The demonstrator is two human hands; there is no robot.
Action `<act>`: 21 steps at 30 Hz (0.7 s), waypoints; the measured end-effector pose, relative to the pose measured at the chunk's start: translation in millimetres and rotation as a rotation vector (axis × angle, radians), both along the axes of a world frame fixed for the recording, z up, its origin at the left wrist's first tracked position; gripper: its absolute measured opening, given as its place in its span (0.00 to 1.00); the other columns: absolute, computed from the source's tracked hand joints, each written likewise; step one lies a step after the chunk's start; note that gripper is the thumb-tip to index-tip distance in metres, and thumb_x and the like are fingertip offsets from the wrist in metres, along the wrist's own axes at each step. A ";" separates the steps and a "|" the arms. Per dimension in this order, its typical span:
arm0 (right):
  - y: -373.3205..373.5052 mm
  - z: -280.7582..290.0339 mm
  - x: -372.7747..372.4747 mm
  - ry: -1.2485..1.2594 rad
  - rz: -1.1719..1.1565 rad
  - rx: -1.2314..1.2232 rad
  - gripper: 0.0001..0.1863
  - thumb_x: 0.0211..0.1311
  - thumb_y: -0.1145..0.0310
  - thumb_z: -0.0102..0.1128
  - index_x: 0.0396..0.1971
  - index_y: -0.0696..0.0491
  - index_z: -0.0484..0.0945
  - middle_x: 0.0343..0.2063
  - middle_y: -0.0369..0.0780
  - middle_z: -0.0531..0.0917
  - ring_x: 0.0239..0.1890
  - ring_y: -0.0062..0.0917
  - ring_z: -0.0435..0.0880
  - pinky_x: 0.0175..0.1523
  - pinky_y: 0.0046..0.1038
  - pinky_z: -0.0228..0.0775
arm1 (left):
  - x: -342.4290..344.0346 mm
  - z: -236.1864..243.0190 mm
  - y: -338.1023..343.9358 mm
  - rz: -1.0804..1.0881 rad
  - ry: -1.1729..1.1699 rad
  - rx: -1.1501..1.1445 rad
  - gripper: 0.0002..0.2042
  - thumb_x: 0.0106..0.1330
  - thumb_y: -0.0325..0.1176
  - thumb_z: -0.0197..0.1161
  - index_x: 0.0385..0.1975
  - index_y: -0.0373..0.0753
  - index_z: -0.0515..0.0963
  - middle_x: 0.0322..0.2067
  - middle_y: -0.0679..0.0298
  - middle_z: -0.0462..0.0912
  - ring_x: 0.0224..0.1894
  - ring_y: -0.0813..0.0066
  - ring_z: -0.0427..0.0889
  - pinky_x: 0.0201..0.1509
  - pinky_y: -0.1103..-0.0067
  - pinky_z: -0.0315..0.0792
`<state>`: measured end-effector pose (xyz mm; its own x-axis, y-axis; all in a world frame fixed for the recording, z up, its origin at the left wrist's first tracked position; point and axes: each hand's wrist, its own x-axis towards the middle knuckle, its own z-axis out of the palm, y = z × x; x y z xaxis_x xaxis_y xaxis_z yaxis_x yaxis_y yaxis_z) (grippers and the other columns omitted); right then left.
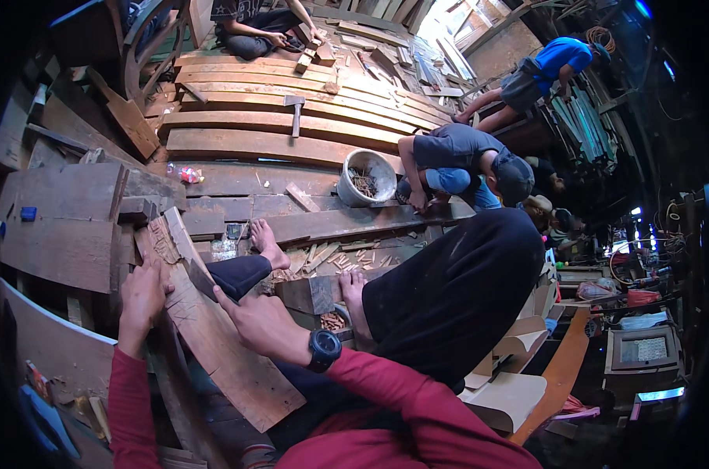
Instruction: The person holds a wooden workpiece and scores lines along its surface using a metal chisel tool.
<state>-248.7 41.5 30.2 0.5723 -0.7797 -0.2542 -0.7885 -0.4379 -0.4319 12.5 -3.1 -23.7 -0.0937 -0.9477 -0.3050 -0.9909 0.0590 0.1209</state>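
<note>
A long plank (237, 352) of light brown wood slants from my lap toward the far left, its far end rough and splintered. My left hand (145, 295) grips the plank's left edge near that end, fingers over the wood. My right hand (267, 324), with a black watch on the wrist, is closed around a tool with a dark flat blade (203, 280). The blade lies along the plank's right side, index finger stretched toward it; the handle is hidden in my palm. A narrow pale strip (184, 234) of wood runs along the plank's far right edge.
Ahead are stacked beams (260, 144) with a hatchet (295, 116) on top. A grey bucket (367, 178) of small wooden pieces stands beside a crouching person (464, 160). A wood block (307, 295) and a small container of wooden pegs (332, 320) sit near my feet.
</note>
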 end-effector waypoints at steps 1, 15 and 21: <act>-0.7 4.6 2.2 0.010 0.001 -0.005 0.38 0.49 0.71 0.56 0.67 0.53 0.67 0.23 0.49 0.81 0.24 0.44 0.83 0.28 0.44 0.72 | -1.1 1.5 2.3 0.009 -0.007 -0.007 0.22 0.61 0.39 0.68 0.51 0.35 0.76 0.60 0.44 0.74 0.43 0.44 0.83 0.48 0.57 0.79; -14.6 21.1 -1.9 -0.062 0.015 0.063 0.34 0.50 0.70 0.56 0.64 0.46 0.74 0.22 0.48 0.81 0.26 0.43 0.82 0.30 0.44 0.72 | -3.1 10.2 0.0 0.051 0.011 0.070 0.24 0.59 0.39 0.69 0.53 0.33 0.74 0.59 0.42 0.74 0.46 0.43 0.83 0.49 0.58 0.79; -8.5 14.3 0.2 -0.055 0.020 0.057 0.34 0.49 0.69 0.57 0.63 0.44 0.74 0.24 0.48 0.81 0.28 0.43 0.83 0.31 0.43 0.74 | -2.8 18.4 -3.1 0.054 0.003 0.100 0.24 0.60 0.39 0.68 0.53 0.34 0.74 0.60 0.41 0.73 0.46 0.43 0.83 0.49 0.58 0.79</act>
